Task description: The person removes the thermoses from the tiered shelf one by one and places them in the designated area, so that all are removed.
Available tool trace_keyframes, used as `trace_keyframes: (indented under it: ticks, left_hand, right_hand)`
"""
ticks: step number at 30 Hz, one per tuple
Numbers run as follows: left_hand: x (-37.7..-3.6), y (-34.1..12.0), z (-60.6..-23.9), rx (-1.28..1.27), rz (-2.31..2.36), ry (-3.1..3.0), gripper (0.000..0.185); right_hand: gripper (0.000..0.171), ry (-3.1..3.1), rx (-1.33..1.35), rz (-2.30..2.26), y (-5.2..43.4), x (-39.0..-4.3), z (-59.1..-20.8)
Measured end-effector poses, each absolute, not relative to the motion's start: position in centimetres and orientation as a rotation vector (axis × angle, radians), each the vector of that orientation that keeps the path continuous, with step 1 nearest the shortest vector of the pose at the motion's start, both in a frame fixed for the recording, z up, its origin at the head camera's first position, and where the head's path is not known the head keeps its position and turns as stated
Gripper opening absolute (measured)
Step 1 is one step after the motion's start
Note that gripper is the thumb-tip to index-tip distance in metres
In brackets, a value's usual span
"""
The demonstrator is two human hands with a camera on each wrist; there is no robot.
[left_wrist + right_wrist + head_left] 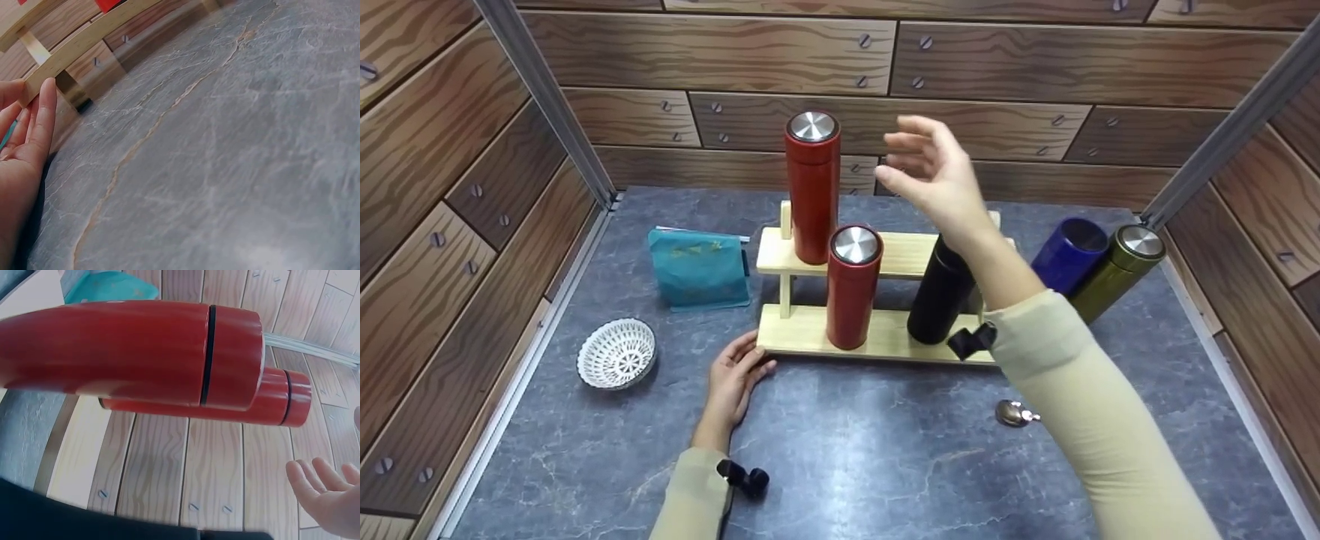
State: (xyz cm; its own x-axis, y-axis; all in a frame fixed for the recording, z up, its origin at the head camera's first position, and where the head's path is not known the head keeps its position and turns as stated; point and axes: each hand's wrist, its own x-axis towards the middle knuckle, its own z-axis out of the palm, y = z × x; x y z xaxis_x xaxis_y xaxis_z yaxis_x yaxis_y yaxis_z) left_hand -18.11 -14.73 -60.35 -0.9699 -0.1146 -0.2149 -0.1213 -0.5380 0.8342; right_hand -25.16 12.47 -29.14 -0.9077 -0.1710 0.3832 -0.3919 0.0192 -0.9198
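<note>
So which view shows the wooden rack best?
The head view: the whole two-tier wooden rack shows, flasks standing on it. The left wrist view catches only one end by the left hand's fingers; the right wrist view shows a pale strip of it.

Your right forearm is hiding the black flask's (pixel 939 296) top, and your sleeve is covering part of the spoon (pixel 1015 413).

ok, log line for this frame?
left hand steadies wooden rack | right hand open, raised beside upper red flask | black flask on lower shelf
</note>
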Motion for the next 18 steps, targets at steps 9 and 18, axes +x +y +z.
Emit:
trace_keyframes:
  ticks: [9,18]
  left_hand:
    - [-18.2,-14.6,-60.3,-0.374,2.711,1.509,0.047]
    - [-18.2,-14.7,-60.3,-0.379,2.715,1.506,0.048]
  right_hand:
    - [0.073,-2.22,0.56,2.0,9.2,-27.2,-29.1]
    - [0.084,-2.382,0.528,1.937,7.1,-28.7,-29.9]
